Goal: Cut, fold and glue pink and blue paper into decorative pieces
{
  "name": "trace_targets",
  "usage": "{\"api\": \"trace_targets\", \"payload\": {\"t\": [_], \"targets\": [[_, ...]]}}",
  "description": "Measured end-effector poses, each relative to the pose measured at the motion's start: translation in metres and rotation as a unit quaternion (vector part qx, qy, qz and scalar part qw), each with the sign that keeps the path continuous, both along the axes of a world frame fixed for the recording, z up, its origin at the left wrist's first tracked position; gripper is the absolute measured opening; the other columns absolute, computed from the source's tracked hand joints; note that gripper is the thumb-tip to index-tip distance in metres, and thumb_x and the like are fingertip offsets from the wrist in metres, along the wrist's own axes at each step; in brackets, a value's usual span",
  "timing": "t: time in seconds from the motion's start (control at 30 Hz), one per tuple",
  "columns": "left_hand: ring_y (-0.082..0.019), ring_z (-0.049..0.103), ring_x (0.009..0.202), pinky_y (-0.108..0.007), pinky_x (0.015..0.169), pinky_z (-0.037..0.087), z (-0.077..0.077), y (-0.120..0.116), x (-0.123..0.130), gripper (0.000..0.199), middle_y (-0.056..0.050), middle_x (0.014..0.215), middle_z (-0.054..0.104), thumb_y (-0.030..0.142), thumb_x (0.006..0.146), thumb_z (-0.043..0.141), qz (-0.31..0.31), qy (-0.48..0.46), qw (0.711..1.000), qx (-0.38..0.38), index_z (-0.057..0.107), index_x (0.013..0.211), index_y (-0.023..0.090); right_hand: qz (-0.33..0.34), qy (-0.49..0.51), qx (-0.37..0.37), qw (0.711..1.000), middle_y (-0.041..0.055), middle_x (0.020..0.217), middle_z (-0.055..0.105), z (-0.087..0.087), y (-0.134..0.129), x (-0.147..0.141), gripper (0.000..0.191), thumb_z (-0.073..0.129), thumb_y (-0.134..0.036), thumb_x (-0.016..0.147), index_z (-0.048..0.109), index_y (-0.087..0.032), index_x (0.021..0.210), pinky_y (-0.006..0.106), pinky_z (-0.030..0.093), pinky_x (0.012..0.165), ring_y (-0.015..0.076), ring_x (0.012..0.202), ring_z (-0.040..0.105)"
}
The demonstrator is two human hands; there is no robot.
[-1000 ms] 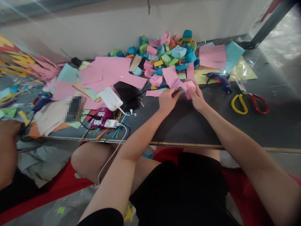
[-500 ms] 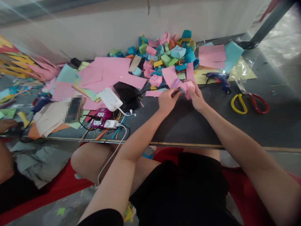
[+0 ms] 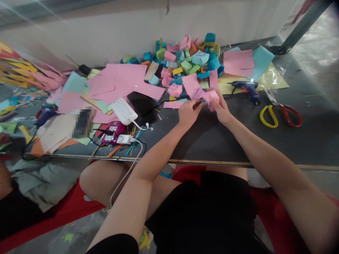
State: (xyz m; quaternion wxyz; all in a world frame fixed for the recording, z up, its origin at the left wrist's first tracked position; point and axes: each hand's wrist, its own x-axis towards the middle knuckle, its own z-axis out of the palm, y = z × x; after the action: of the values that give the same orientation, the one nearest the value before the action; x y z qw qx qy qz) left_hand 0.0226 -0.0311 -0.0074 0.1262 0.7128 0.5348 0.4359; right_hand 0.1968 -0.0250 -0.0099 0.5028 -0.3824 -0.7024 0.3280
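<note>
Over the dark table, my right hand [image 3: 222, 110] grips a small folded pink paper piece [image 3: 213, 97], thumb on its near side. The fingers of my left hand [image 3: 188, 112] are pinched at the left side of that same piece, where a small bluish part shows; fingertips partly hide the contact. Just behind my hands stand a curled pink paper sheet [image 3: 191, 85] and a pink strip [image 3: 214, 79]. Beyond them lies a heap of folded paper boxes [image 3: 186, 65] in pink, blue, green and yellow.
To the right are a blue glue gun [image 3: 247, 89] and scissors [image 3: 279, 107] with yellow and red handles. Leftward lie pink sheets [image 3: 124, 76], a black phone [image 3: 142, 107], a white adapter [image 3: 124, 111] and a purple power strip [image 3: 113, 132] with cables. Another person's hand [image 3: 4, 138] shows far left.
My hands and the pink paper piece stay almost in place. At the far left, the other person's hand and arm have shifted further left, and the dark object near that hand is out of sight.
</note>
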Motion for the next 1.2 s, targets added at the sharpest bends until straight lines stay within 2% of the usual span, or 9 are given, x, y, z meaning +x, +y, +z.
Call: {"api": "trace_targets", "payload": {"t": [0.13,0.4,0.6,0.77,0.87,0.97,1.07,1.2], "targets": [[-0.018,0.065,0.074,-0.032,0.071,0.046,-0.0003,-0.0002,0.0005,0.037,-0.005,0.081,0.077,0.058,0.093,0.069,0.002,0.002,1.0,-0.002,0.08,0.095,0.023,0.01,0.019,-0.001,1.0,0.008,0.116,0.068,0.0002,0.0003,-0.0001,0.084,0.04,-0.092,0.086,0.053,-0.036,0.148,0.048,0.061,0.084,0.027,0.096,0.065],[-0.018,0.066,0.073,-0.032,0.07,0.046,-0.0011,0.0005,0.0002,0.038,-0.005,0.078,0.076,0.059,0.094,0.067,-0.003,0.012,1.0,-0.006,0.079,0.094,0.023,0.025,0.03,-0.025,0.999,0.0051,0.101,0.068,0.0003,0.0009,0.0015,0.085,0.043,-0.093,0.084,0.054,-0.037,0.147,0.042,0.06,0.073,0.0216,0.077,0.062],[-0.019,0.067,0.075,-0.032,0.073,0.048,0.001,-0.0009,0.0011,0.035,-0.005,0.081,0.077,0.055,0.094,0.069,0.001,0.014,1.0,-0.015,0.079,0.096,0.022,0.031,0.029,-0.023,0.999,0.0061,0.1,0.068,-0.0006,0.0018,0.002,0.086,0.042,-0.093,0.085,0.051,-0.037,0.15,0.046,0.06,0.075,0.0242,0.079,0.065],[-0.019,0.067,0.076,-0.031,0.072,0.047,0.0032,-0.0024,0.0017,0.035,-0.006,0.082,0.077,0.055,0.094,0.07,0.004,0.019,1.0,-0.021,0.08,0.095,0.021,0.037,0.056,-0.032,0.997,0.0059,0.101,0.069,0.0013,0.0001,0.0019,0.087,0.05,-0.091,0.083,0.056,-0.033,0.147,0.043,0.06,0.077,0.0236,0.084,0.065],[-0.018,0.068,0.077,-0.031,0.072,0.047,0.0033,-0.0024,0.0011,0.039,-0.005,0.082,0.078,0.059,0.095,0.067,0.004,0.015,1.0,-0.008,0.079,0.094,0.022,0.022,0.092,-0.06,0.994,0.006,0.102,0.07,0.0003,0.0013,-0.0013,0.084,0.053,-0.092,0.081,0.063,-0.03,0.137,0.04,0.06,0.077,0.024,0.09,0.067],[-0.016,0.066,0.073,-0.029,0.07,0.047,0.0032,-0.0022,0.0011,0.044,-0.004,0.085,0.079,0.065,0.092,0.066,-0.004,-0.006,1.0,0.002,0.078,0.095,0.023,0.016,0.149,-0.107,0.983,0.0065,0.1,0.072,-0.0015,0.0054,-0.0051,0.081,0.046,-0.094,0.082,0.068,-0.029,0.124,0.038,0.06,0.075,0.0238,0.091,0.069],[-0.013,0.063,0.068,-0.028,0.068,0.048,0.0032,-0.0027,0.0021,0.05,-0.004,0.089,0.08,0.071,0.085,0.071,-0.018,-0.036,0.999,0.0,0.077,0.102,0.024,0.022,0.182,-0.174,0.967,0.0078,0.097,0.074,0.0001,0.008,-0.006,0.087,0.036,-0.097,0.083,0.067,-0.027,0.124,0.038,0.058,0.072,0.0242,0.088,0.07],[-0.013,0.061,0.066,-0.028,0.067,0.048,0.0016,-0.0036,0.0031,0.058,-0.002,0.089,0.079,0.074,0.076,0.077,-0.027,-0.05,0.998,0.003,0.074,0.109,0.025,0.038,0.21,-0.231,0.949,0.0096,0.099,0.076,0.0072,0.0065,-0.0045,0.092,0.037,-0.099,0.08,0.069,-0.026,0.126,0.039,0.056,0.068,0.0261,0.088,0.071]]}}
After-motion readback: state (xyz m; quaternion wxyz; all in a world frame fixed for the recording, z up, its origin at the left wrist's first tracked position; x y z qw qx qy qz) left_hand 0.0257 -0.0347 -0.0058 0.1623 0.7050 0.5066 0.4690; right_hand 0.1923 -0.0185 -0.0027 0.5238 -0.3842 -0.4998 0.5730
